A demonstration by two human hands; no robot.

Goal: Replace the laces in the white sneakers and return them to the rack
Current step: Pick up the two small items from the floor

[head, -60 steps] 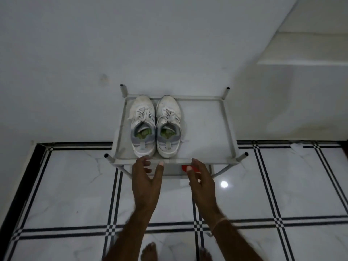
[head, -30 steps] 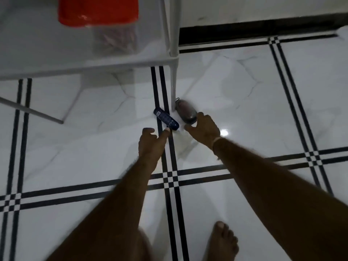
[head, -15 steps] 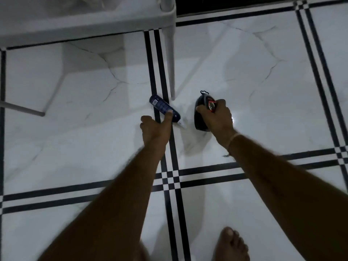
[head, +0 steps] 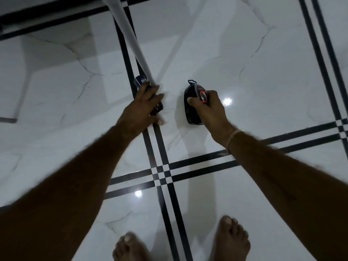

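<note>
My left hand [head: 141,108] curls around a dark blue tube [head: 139,81] lying on the floor beside the foot of the rack's grey leg [head: 131,44]. My right hand [head: 208,108] grips a black rounded object with a red-ringed top [head: 192,95], which rests on the white tiles. The white sneakers and the rack's shelves are out of view.
The floor is glossy white marble tile with black double stripes [head: 162,174]. My two bare feet [head: 232,240] stand at the bottom edge. Another rack leg end [head: 7,120] shows at the far left. A black skirting band [head: 47,14] runs along the top.
The view dropped from the sneakers on the rack to the floor. Both hands reached down; my left hand closed on the blue tube and my right took hold of the black object.
</note>
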